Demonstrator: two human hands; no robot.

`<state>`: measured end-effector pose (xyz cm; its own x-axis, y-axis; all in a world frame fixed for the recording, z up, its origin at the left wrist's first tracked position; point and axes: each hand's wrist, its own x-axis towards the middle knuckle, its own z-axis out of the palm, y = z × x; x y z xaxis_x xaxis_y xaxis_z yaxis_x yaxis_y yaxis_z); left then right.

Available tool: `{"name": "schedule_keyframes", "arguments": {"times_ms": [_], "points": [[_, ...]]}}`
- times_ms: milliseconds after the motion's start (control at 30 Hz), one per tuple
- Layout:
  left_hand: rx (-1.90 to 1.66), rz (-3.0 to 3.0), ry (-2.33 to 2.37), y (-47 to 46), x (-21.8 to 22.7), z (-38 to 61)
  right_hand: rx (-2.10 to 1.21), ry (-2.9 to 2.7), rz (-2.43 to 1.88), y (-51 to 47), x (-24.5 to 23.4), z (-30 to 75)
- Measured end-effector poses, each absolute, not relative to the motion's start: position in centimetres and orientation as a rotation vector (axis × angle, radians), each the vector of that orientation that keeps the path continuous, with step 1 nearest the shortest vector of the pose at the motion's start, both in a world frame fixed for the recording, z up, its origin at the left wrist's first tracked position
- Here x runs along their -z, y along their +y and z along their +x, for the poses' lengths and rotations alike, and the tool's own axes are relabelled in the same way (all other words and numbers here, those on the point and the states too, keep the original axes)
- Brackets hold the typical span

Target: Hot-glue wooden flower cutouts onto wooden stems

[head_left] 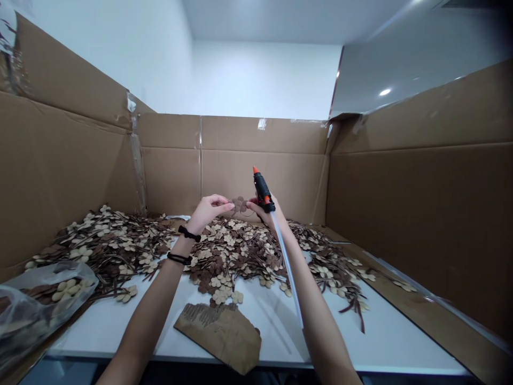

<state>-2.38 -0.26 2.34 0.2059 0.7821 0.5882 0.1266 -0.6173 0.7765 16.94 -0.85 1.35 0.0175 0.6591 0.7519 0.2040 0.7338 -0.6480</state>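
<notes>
My left hand [208, 209] pinches the left side of a small brown flower-shaped cutout [239, 203], raised above the pile. My right hand [267, 211] grips a black glue gun [263, 192] with an orange tip pointing up, and its fingers also touch the cutout's right side. A long clear glue stick [287, 264] trails from the gun's back along my right forearm. Two black bands sit on my left wrist. Below the hands lies a big heap of brown and cream flower cutouts [224, 251] and thin brown strips on a white table [385, 331].
Tall cardboard walls [260, 160] fence the table on the left, back and right. A torn cardboard scrap [222, 334] with strips on it lies at the near edge. A clear plastic bag [40, 299] of cutouts sits at the near left.
</notes>
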Motion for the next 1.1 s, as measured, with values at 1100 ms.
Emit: {"name": "schedule_keyframes", "arguments": {"times_ms": [1100], "points": [[-1.576,2.116,1.147,-0.5,-1.5,-1.1,-0.454,-1.599,-0.669,-1.1,-1.2,16.3]]}}
